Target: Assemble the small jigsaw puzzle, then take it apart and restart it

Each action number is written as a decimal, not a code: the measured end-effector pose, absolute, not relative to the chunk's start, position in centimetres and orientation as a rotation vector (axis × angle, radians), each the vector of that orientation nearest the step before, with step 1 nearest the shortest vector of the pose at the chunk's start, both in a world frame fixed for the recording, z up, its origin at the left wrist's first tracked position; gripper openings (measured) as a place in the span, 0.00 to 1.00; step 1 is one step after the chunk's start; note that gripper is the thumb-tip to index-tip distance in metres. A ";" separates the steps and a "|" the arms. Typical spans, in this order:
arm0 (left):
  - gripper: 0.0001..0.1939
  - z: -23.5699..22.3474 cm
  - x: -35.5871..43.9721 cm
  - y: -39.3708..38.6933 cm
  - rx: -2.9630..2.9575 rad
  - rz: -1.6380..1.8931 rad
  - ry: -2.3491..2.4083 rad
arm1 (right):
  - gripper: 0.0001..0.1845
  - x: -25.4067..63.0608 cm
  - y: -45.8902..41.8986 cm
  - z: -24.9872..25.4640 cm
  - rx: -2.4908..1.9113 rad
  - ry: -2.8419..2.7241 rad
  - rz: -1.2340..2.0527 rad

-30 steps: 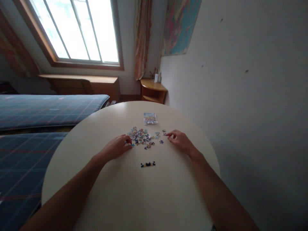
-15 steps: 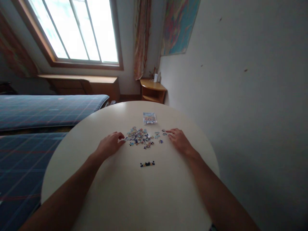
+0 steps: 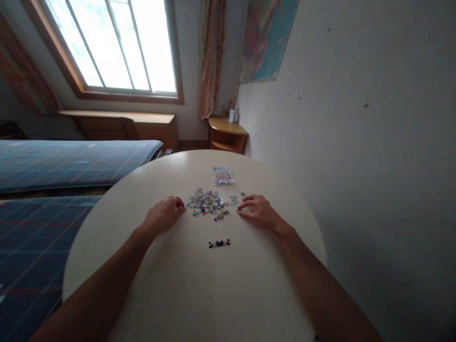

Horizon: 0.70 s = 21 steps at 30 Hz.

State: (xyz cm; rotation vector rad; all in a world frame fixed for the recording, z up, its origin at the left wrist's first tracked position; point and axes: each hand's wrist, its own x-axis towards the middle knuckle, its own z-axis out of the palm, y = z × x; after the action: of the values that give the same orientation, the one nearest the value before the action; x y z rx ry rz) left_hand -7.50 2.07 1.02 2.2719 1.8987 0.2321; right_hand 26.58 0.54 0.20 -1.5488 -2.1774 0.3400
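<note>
Loose jigsaw puzzle pieces point(image 3: 208, 202) lie in a heap on the round white table point(image 3: 171, 280). At the heap's left edge is my left hand point(image 3: 166, 211), its fingers curled and the tips close together; whatever may be between them is too small to make out. My right hand point(image 3: 261, 211) is to the right of the heap, thumb and finger closing on a dark puzzle piece point(image 3: 238, 210) at the table surface. A short joined strip of puzzle pieces point(image 3: 219, 243), dark and yellow, lies nearer to me. Just beyond my right fingers is a single puzzle piece point(image 3: 242, 194).
Behind the heap lies a small printed picture sheet point(image 3: 223, 175). A plaid-covered bed point(image 3: 78, 161) stands to the left of the table. The white wall point(image 3: 374, 166) rises on the right, and a wooden corner shelf point(image 3: 228, 126) stands past the far edge.
My right hand has moved left and slightly nearer to me, from the upper right pieces to the dark piece. My left hand stays beside the heap, its fingertips drawn closer together.
</note>
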 end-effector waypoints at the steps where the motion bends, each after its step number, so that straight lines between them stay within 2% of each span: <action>1: 0.11 1.1 -7.4 2.0 2.270 0.236 1.902 | 0.09 26.5 0.5 0.2 -1.542 -2.181 0.349; 14: 0.12 1.4 -7.3 1.7 2.248 0.260 1.932 | 0.08 25.1 -0.8 1.7 -1.559 -2.277 0.464; 21: 0.11 1.4 -7.3 1.9 2.224 0.256 1.925 | 0.05 23.3 -1.6 2.2 -1.235 -2.260 0.650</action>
State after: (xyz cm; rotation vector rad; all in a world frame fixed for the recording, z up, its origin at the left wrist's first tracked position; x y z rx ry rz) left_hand -7.34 1.89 1.45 2.2243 1.9254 0.2564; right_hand 23.28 -1.59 2.23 -1.2349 -2.2603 0.6503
